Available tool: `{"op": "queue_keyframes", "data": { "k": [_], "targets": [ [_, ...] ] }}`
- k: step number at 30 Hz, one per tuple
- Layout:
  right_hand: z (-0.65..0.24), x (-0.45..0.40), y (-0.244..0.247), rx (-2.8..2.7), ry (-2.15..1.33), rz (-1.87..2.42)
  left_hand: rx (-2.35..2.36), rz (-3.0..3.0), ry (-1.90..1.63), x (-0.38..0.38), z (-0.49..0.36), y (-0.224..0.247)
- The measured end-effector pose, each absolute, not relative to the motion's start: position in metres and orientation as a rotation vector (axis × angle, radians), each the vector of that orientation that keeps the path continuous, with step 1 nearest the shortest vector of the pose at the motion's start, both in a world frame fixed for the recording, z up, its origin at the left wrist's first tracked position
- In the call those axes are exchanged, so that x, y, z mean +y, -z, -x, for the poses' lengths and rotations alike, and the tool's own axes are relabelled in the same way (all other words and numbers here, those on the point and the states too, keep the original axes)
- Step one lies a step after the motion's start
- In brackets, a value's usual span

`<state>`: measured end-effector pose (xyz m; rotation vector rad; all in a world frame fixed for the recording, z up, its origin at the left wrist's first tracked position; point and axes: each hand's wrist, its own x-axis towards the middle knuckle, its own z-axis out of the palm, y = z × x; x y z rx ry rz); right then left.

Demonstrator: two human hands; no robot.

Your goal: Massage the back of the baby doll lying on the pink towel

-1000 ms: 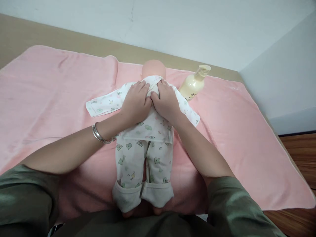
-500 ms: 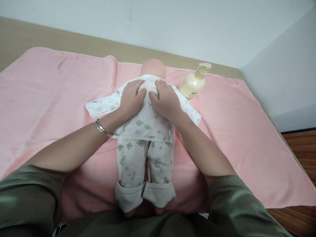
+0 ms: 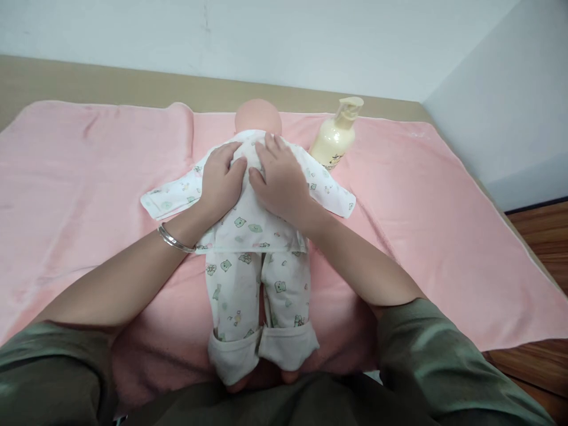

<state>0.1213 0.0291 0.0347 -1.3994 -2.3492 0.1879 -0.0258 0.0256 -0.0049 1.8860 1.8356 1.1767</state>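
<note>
A baby doll lies face down, its bald head pointing away from me and its feet close to my body. It wears a white printed top and matching trousers with turned-up cuffs. My left hand lies on the left side of the doll's upper back, fingers stretched and thumb apart. On the other side of the back rests my right hand, also flat with the fingers extended. Both thumbs point inward near the spine, a small gap between them.
A pale yellow pump bottle stands beside the doll's right-hand sleeve. Under everything spreads a pink blanket over a beige surface. A white wall rises behind, and brown wood shows at the right.
The view has shifted slightly, moving the doll and bottle left in the picture. My right hand has turned a little inward on the back; my left hand stays on it.
</note>
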Motion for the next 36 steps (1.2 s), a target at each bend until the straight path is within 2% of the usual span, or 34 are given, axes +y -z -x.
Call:
{"op": "queue_keyframes", "data": {
  "k": [3, 9, 14, 18, 21, 27, 32, 36],
  "targets": [
    [-0.121, 0.028, -0.032, -2.409, -0.221, 1.336, 1.829, -1.844, -1.209, 0.025, 0.025, 0.005],
    [-0.123, 0.019, -0.042, -2.373, -0.062, 1.213, 1.781, -1.821, -1.216, 0.024, 0.025, 0.003],
    [-0.122, 0.020, -0.030, -2.436, -0.217, 1.263, 1.845, -1.806, -1.222, 0.026, 0.024, 0.005],
    [-0.125, 0.011, -0.045, -2.443, -0.196, 1.170, 1.792, -1.849, -1.230, 0.025, 0.025, 0.005],
    [-0.123, 0.011, -0.049, -2.410, -0.139, 1.202, 1.832, -1.862, -1.179, 0.024, 0.025, 0.005],
    [-0.120, 0.027, -0.025, -2.408, -0.199, 1.264, 1.845, -1.816, -1.211, 0.027, 0.026, 0.008],
    [-0.122, 0.019, -0.040, -2.347, -0.111, 1.191, 1.769, -1.816, -1.281, 0.028, 0.025, 0.007],
    [-0.121, 0.023, -0.039, -2.400, -0.189, 1.305, 1.784, -1.799, -1.313, 0.031, 0.025, 0.010]
  ]
}}
